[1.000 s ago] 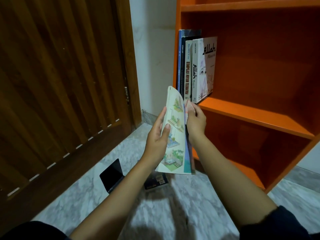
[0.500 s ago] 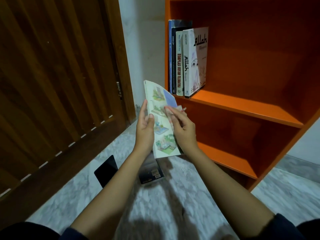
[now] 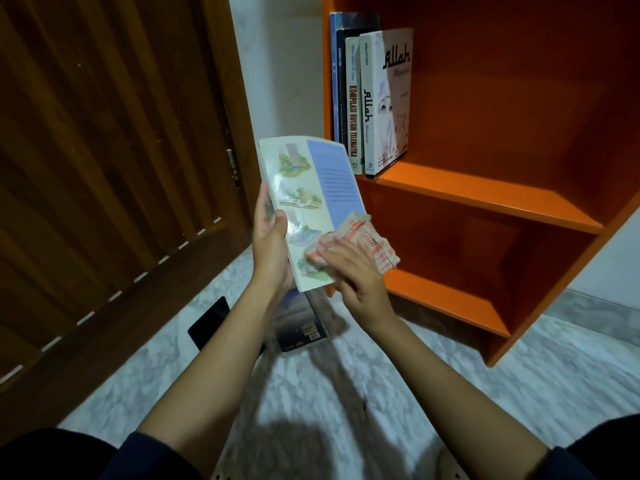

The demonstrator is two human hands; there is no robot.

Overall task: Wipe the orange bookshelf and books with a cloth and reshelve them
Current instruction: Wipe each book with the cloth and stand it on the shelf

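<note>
The illustrated book (image 3: pixel 311 202) is held in the air above the marble floor (image 3: pixel 346 393), just in front of the left side of the orange bookshelf (image 3: pixel 485 199). Its long axis stands nearly upright, its top edge leaning slightly left, and its cover faces the person. The left hand (image 3: pixel 270 247) grips the book's left edge, thumb on the cover and fingers behind. The right hand (image 3: pixel 353 271) presses a bunched pink-and-white cloth (image 3: pixel 370 244) on the cover's lower right corner, its fingers laid nearly straight. Four shelved books (image 3: pixel 374 98) stand upright at the middle shelf's left end, and open orange board runs on to their right. Another book (image 3: pixel 301 327) lies flat on the floor below the hands, near a wooden door (image 3: pixel 104 168).
</note>
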